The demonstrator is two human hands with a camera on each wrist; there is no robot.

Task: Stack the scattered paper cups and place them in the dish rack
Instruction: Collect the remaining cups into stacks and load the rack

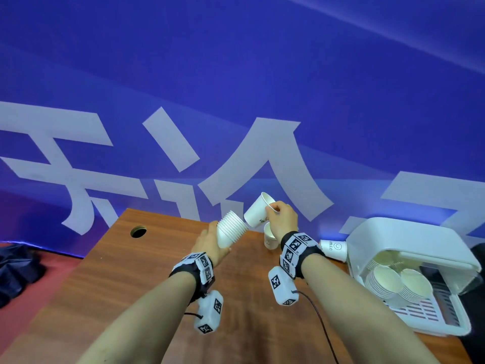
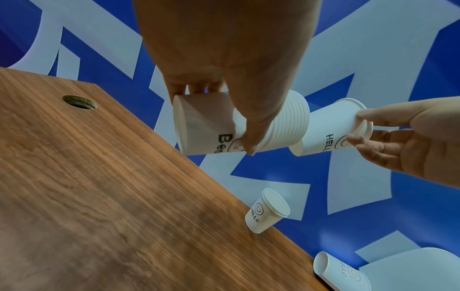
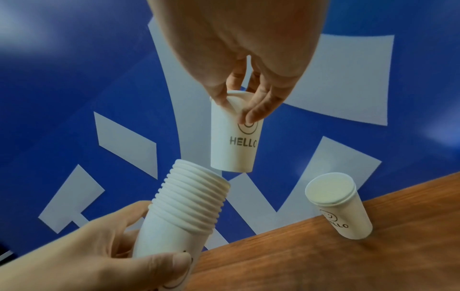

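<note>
My left hand (image 1: 210, 244) grips a tilted stack of white paper cups (image 1: 231, 229) around its lower part, mouth pointing up and right. My right hand (image 1: 282, 219) pinches the rim of a single white "HELLO" cup (image 1: 258, 211) and holds its base just at the stack's mouth. The wrist views show the stack (image 2: 248, 126) (image 3: 184, 208) and the single cup (image 2: 331, 130) (image 3: 234, 137) almost touching. One cup (image 1: 270, 239) stands upright on the wooden table (image 1: 131, 271) under my right hand. Another cup (image 1: 333, 249) lies on its side against the white dish rack (image 1: 409, 274).
The dish rack at the table's right end holds several stacks of cups (image 1: 396, 282) under its raised lid. A round cable hole (image 1: 138, 231) sits near the table's far left corner. A blue banner with white characters (image 1: 236, 114) stands right behind the table.
</note>
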